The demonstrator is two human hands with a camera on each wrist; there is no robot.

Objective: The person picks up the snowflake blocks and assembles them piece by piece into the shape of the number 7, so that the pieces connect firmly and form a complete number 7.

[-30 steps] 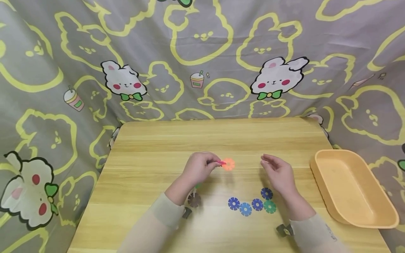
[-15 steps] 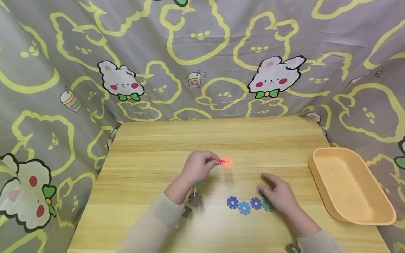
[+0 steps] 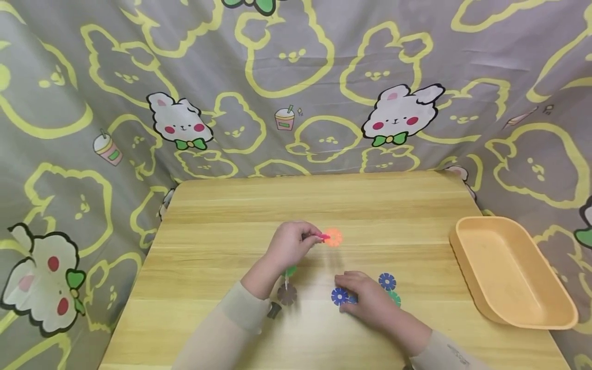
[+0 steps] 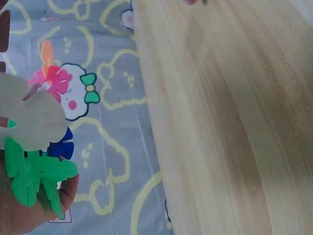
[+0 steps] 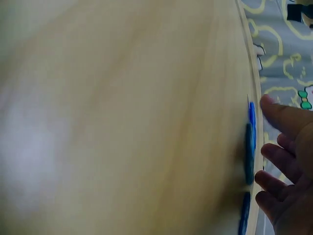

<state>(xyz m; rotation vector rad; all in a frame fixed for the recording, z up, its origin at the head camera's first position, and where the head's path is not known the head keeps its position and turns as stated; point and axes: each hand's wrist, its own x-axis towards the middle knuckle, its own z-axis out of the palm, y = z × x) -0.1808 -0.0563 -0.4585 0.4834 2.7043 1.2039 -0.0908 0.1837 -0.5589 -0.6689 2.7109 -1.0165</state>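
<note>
My left hand (image 3: 289,244) grips a joined cluster of notched plastic discs above the table. Its orange disc (image 3: 334,237) and a pink disc (image 4: 55,81) stick out past the fingertips. Nearer the wrist sit green discs (image 4: 36,171), a pale translucent disc (image 4: 34,110) and a dark blue disc (image 4: 62,147). Over the front row of loose discs, my right hand (image 3: 367,298) has its fingers spread, holding nothing. A dark blue disc (image 3: 339,296) lies between its thumb and fingers; a lighter blue one is mostly covered.
To the right of that hand another blue disc (image 3: 387,281) and a partly hidden green disc (image 3: 394,298) lie on the wooden table (image 3: 222,205). A yellow plastic bin (image 3: 513,272) stands at the right edge. Patterned cloth (image 3: 324,67) hangs behind the table and at its sides.
My right hand has come down and moved left from the right side to the blue discs at the row's left end. The left hand stays in place with its cluster.
</note>
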